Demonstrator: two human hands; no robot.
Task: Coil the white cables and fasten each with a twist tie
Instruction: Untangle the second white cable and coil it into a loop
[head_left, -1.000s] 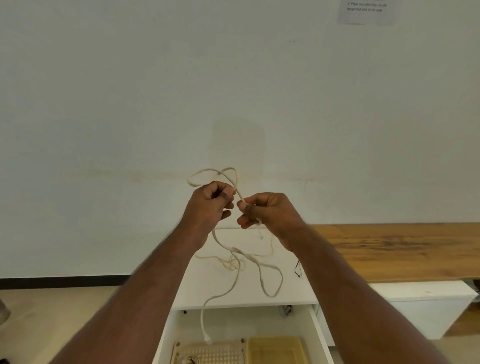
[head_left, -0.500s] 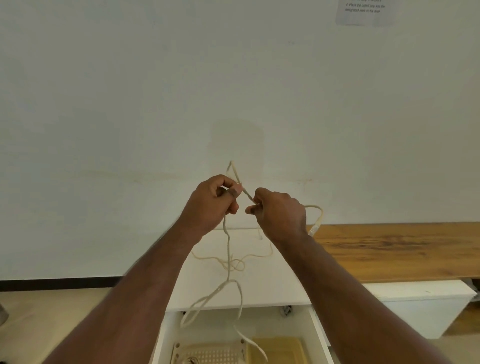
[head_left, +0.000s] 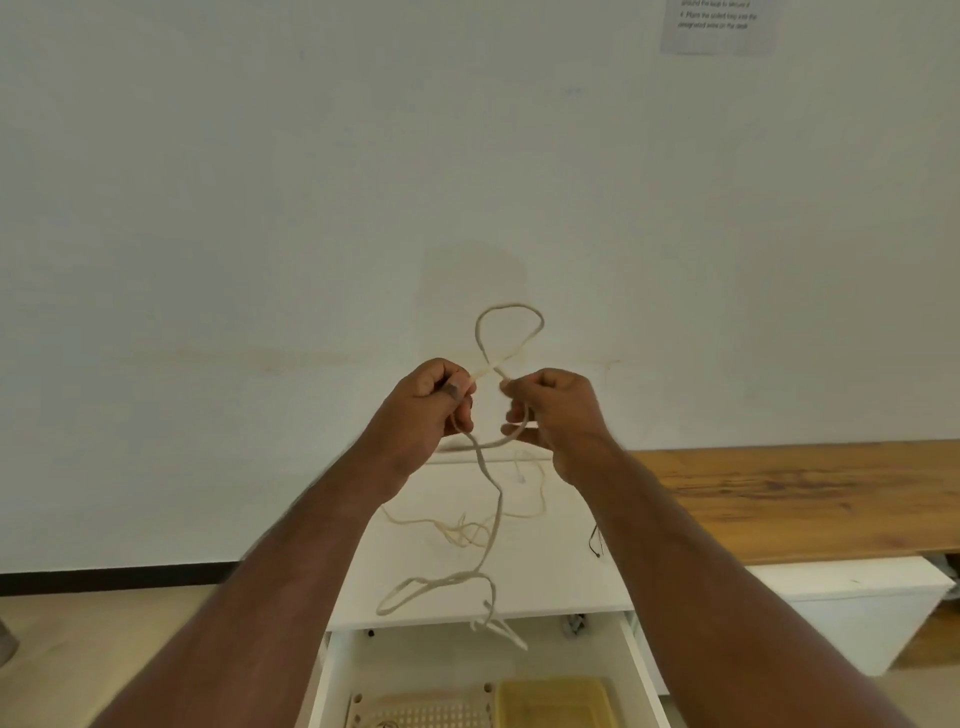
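Observation:
I hold one white cable up in front of the wall with both hands. My left hand pinches it between thumb and fingers. My right hand grips it close by, a little to the right. A round loop of the cable stands up above the two hands. The rest hangs down from my left hand and ends in slack loops over the white cabinet top. Another thin white cable lies tangled on that top. No twist tie is visible.
An open white drawer below holds a beige perforated tray and a yellow tray. A wooden bench top runs to the right. A small black wire lies on the cabinet. A paper note hangs on the wall.
A new round loop now stands above my hands, where a straight end pointed up before. The end that curved to the right of my right hand is gone from there. The hanging slack has swung.

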